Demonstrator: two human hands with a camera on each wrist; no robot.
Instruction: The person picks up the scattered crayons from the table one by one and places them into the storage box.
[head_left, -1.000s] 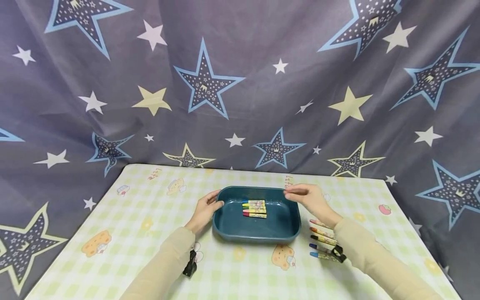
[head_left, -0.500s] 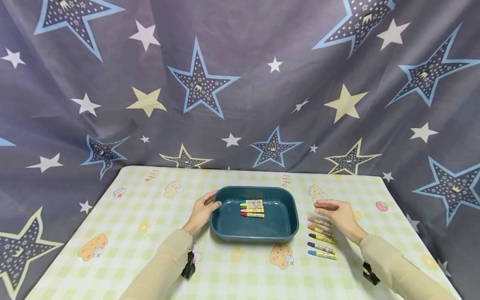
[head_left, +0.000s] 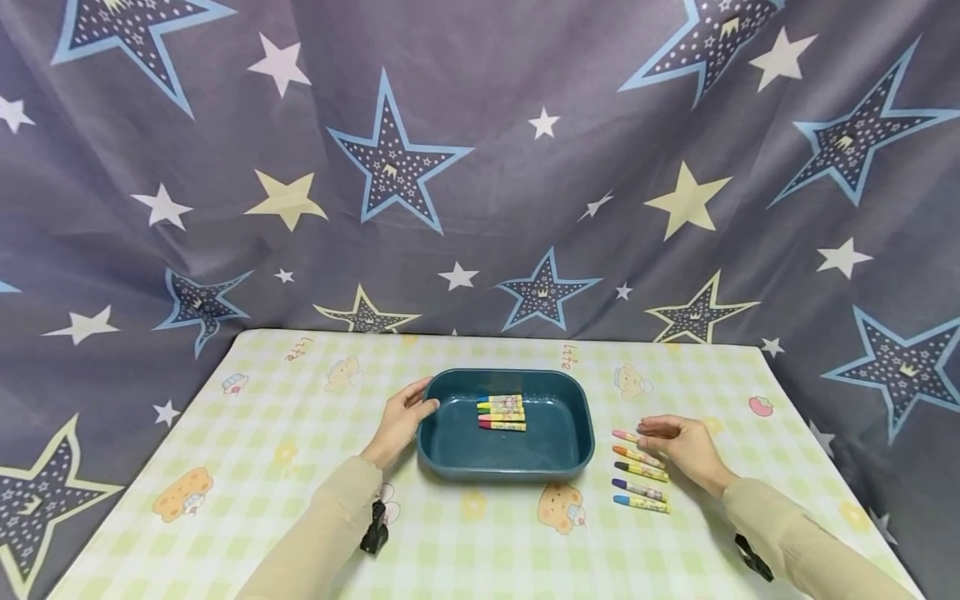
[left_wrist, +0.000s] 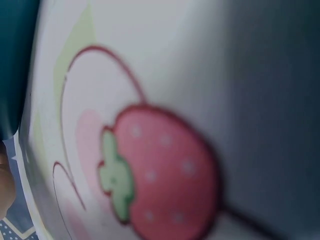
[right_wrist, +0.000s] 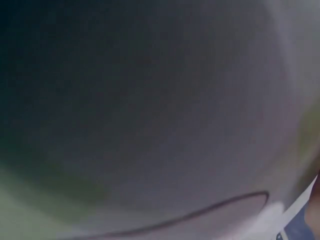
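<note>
A dark teal plastic tray [head_left: 495,462] stands on the table in the head view. Several crayons [head_left: 502,413] in yellow printed wrappers lie side by side inside it. At the tray's left rim, my left hand [head_left: 399,423] grips the edge, thumb over the rim and fingers outside. My right hand [head_left: 686,450] is at a pink crayon [head_left: 624,436], thumb and fingers around it; most of that crayon is hidden. Below it, in a column, lie an orange crayon [head_left: 636,455], a black crayon [head_left: 637,471], a purple crayon [head_left: 637,488] and a blue crayon [head_left: 639,503].
A pale green checked tablecloth [head_left: 300,533] with cartoon prints covers the table. Behind hangs a grey curtain [head_left: 480,208] with stars. The left wrist view shows a strawberry print [left_wrist: 167,172] and the tray's side [left_wrist: 17,65]; the right wrist view is mostly dark blur.
My right hand has moved from above the tray's right rim out to the right and down to the pink crayon. My left hand stays at the tray's left rim.
</note>
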